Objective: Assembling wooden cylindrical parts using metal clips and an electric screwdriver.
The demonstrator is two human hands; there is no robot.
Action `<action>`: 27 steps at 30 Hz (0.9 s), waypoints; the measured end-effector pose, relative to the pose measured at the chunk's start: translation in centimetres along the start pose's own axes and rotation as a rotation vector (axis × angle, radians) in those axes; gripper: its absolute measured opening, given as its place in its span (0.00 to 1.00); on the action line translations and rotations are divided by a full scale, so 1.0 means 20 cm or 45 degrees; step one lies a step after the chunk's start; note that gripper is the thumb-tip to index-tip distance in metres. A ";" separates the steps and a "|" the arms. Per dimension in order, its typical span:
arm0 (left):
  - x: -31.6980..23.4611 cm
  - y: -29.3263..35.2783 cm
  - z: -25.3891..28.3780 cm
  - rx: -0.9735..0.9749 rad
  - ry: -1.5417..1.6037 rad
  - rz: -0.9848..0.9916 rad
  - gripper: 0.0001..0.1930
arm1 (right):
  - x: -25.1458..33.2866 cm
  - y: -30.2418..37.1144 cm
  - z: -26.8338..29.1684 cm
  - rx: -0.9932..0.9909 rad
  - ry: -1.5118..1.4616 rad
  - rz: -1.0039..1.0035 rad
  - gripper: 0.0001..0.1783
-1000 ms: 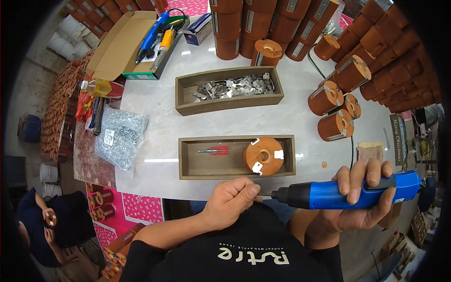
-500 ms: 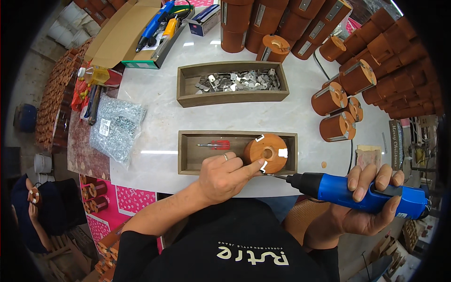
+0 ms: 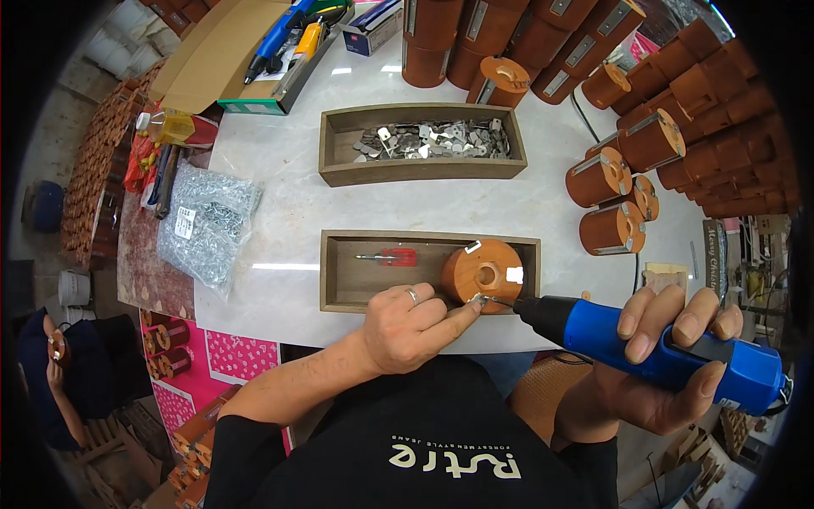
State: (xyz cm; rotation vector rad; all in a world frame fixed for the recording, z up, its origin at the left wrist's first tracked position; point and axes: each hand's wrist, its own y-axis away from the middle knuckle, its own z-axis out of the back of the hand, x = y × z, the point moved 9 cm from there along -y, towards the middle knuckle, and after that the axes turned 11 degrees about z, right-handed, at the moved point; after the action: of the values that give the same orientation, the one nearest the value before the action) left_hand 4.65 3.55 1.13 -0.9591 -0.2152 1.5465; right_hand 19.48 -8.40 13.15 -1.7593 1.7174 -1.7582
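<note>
A round wooden piece (image 3: 469, 280) with a hole in its top rests in the near wooden box (image 3: 407, 305), small metal clips around its rim. My left hand (image 3: 409, 327) is at its near side, fingers curled and the index fingertip at the clip there. Whatever lies between its finger and thumb is too small and hidden to name. My right hand (image 3: 666, 356) is wrapped round a blue electric screwdriver (image 3: 585, 327), which lies almost level. The screwdriver's bit meets the near rim beside my left fingertip. A red-handled screwdriver (image 3: 397, 256) lies in the same box.
Behind, another wooden box (image 3: 339, 170) holds metal clips. A plastic bag of screws (image 3: 203, 233) lies left, near a cardboard box (image 3: 199, 59) with tools. Wooden cylinders (image 3: 598, 176) stand and lie at right and back. Another person (image 3: 76, 373) sits at far left.
The screwdriver's bit has moved up and left from beside the box edge onto the near rim of the wooden piece. My left fingertip has shifted slightly toward the bit.
</note>
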 end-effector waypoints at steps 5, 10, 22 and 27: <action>0.00 0.00 0.00 0.018 -0.025 0.011 0.14 | 0.00 0.00 -0.06 0.045 0.007 -0.024 0.23; 0.00 -0.02 0.00 0.037 -0.040 0.031 0.14 | -0.01 -0.01 -0.09 0.140 0.020 -0.051 0.23; 0.01 -0.01 -0.01 0.018 -0.012 0.054 0.13 | -0.04 -0.02 -0.19 0.176 0.024 -0.020 0.21; 0.02 0.00 -0.01 -0.046 0.037 0.058 0.17 | -0.05 -0.01 -0.23 0.161 0.070 -0.022 0.21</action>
State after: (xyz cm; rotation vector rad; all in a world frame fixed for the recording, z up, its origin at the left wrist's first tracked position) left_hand 4.75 3.80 0.88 -1.0204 -0.2030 1.5738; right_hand 16.55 -4.90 14.01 -1.6943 1.5765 -1.8938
